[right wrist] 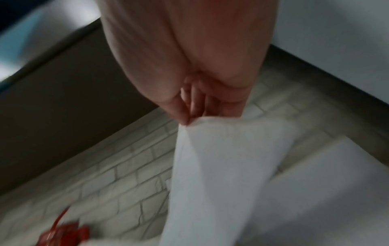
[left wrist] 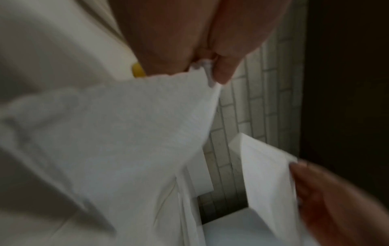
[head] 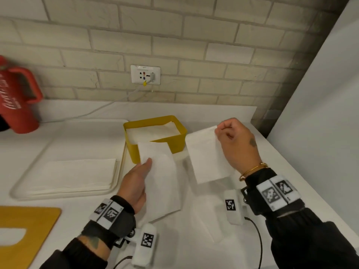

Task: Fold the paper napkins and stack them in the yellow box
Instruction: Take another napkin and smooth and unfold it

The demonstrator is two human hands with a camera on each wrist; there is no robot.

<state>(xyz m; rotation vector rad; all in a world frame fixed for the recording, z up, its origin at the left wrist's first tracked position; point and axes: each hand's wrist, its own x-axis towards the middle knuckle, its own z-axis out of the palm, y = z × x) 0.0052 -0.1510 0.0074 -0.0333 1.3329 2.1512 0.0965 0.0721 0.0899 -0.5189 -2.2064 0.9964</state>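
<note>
Each hand pinches a folded napkin: left hand (head: pixel 136 181) one (head: pixel 161 177), right hand (head: pixel 239 144) another (head: pixel 206 156). Next, stacking both into the yellow box (head: pixel 174 141).

Not much I can read here. The red jug (head: pixel 18 98) at far left has white cursive script running up its side, prob a Coca-Cola logo, but it's blurred and cut off so I can't be sure. My wrist bands (head: pixel 277 193) carry black-and-white square code tags, patterns only, no letters. The wall socket (head: pixel 145 75) has a small label strip on top, too tiny to make out
</note>
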